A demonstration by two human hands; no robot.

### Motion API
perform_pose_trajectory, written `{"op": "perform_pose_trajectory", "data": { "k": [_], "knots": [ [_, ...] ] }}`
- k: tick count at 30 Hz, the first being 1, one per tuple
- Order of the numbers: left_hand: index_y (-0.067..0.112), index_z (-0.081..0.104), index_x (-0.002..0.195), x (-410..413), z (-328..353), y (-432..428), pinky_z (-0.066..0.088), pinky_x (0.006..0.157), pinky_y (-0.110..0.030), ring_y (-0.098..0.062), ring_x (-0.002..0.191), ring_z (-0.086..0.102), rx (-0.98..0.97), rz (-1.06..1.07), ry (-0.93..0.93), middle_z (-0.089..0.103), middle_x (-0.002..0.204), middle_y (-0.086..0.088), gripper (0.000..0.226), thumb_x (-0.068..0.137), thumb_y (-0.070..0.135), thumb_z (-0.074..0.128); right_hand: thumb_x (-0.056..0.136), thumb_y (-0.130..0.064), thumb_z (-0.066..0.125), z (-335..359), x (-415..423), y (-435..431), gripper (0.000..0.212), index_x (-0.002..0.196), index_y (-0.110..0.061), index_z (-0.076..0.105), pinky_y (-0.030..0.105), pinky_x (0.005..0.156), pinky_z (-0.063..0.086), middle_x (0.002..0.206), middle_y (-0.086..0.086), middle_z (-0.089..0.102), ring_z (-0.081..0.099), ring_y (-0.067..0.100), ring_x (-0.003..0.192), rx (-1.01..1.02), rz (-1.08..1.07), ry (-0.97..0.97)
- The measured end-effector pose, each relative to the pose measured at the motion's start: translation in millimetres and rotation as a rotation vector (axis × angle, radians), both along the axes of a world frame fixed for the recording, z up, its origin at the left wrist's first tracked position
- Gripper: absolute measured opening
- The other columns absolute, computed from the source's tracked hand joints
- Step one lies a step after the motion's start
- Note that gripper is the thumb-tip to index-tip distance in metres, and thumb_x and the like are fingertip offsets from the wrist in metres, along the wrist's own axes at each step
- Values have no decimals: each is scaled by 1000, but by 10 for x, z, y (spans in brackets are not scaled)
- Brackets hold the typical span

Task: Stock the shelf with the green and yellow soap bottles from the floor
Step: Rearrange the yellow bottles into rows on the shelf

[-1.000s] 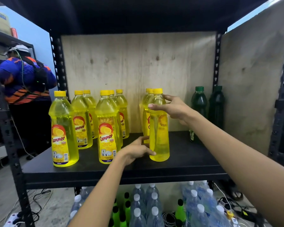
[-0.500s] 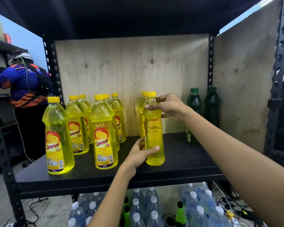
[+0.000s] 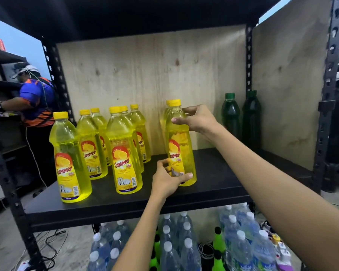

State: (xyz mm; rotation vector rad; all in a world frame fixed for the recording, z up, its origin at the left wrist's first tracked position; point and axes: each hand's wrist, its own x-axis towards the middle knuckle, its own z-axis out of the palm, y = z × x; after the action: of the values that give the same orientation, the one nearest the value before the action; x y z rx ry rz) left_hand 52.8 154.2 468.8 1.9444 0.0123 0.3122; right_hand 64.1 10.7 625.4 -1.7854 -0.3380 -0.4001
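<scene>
A yellow soap bottle (image 3: pixel 179 145) stands upright on the black shelf (image 3: pixel 125 200), its label turned partly to the left. My right hand (image 3: pixel 198 119) grips its shoulder just under the cap. My left hand (image 3: pixel 167 179) wraps around its base. Another yellow bottle stands right behind it, mostly hidden. Several more yellow bottles (image 3: pixel 121 153) stand in rows on the shelf's left half. Two dark green soap bottles (image 3: pixel 231 114) stand at the back right against the plywood.
Plywood panels close the shelf's back (image 3: pixel 155 75) and right side. Under the shelf, clear water bottles (image 3: pixel 184 243) and bright green bottles (image 3: pixel 218 241) crowd the floor. A person in a blue and orange shirt (image 3: pixel 35 98) works at the left. Cables lie on the floor.
The held yellow bottle has been turned so its label now shows at the front left. My left hand went from resting beside the base to gripping it.
</scene>
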Motion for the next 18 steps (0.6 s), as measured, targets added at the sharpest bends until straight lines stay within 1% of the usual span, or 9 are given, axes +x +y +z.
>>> {"op": "perform_pose_trajectory", "data": {
  "k": [1, 3, 6, 8, 10, 11, 14, 16, 18],
  "knots": [
    [37, 35, 119, -10, -16, -35, 52, 88, -31, -9, 99, 61, 34, 43, -22, 60, 110, 11, 94, 47, 60, 91, 71, -25, 88, -4, 20, -10, 66, 129, -5, 62, 41, 93, 56, 119, 7, 70, 68, 20, 106, 7, 11, 6],
    [36, 34, 120, -4, -38, -86, 53, 93, -37, -15, 106, 61, 80, 83, -49, 62, 117, 6, 97, 46, 63, 90, 78, -21, 83, -21, 53, -49, 64, 134, -5, 58, 43, 95, 55, 124, 8, 67, 67, 22, 109, 12, 29, 10],
    [30, 37, 132, 11, -62, -101, 52, 97, -42, -17, 113, 60, 160, 95, -51, 58, 126, 4, 104, 48, 63, 89, 85, -19, 76, -54, 89, -120, 63, 141, -6, 51, 44, 98, 54, 133, 8, 62, 63, 23, 117, 13, 69, 22],
    [24, 43, 139, -1, -76, -118, 52, 97, -41, -18, 115, 59, 253, 140, -59, 54, 128, 2, 106, 52, 66, 87, 87, -16, 73, -58, 103, -168, 61, 143, -6, 49, 39, 92, 57, 128, 7, 64, 65, 22, 113, 54, 137, 49],
    [23, 47, 137, -40, -90, -166, 53, 91, -40, -20, 115, 59, 280, 200, -85, 55, 127, 1, 102, 53, 68, 84, 89, -11, 70, -49, 96, -214, 57, 142, -6, 49, 28, 78, 60, 117, 5, 67, 68, 18, 104, 115, 218, 89],
    [23, 46, 135, -71, -98, -202, 52, 86, -38, -20, 114, 60, 273, 232, -96, 57, 126, 1, 100, 54, 68, 84, 90, -9, 68, -49, 91, -232, 55, 142, -6, 49, 27, 77, 59, 117, 5, 68, 68, 18, 104, 141, 259, 111],
    [27, 40, 124, -175, -109, -300, 44, 71, -31, -21, 105, 66, 278, 341, -110, 65, 119, 3, 92, 54, 70, 82, 93, -4, 62, -88, 109, -274, 51, 142, -6, 49, 34, 92, 55, 130, 11, 63, 63, 23, 116, 205, 381, 156],
    [28, 37, 119, -216, -97, -322, 40, 69, -30, -22, 102, 67, 306, 383, -112, 66, 117, 3, 90, 54, 73, 80, 95, -3, 59, -110, 121, -283, 48, 142, -6, 49, 35, 96, 52, 134, 13, 61, 61, 25, 118, 239, 437, 168],
    [28, 35, 119, -211, -85, -314, 40, 69, -31, -23, 102, 67, 327, 389, -108, 66, 118, 2, 91, 54, 74, 79, 95, -3, 58, -117, 129, -279, 47, 142, -6, 50, 34, 94, 52, 134, 14, 61, 61, 23, 115, 253, 456, 166]
  ]
}}
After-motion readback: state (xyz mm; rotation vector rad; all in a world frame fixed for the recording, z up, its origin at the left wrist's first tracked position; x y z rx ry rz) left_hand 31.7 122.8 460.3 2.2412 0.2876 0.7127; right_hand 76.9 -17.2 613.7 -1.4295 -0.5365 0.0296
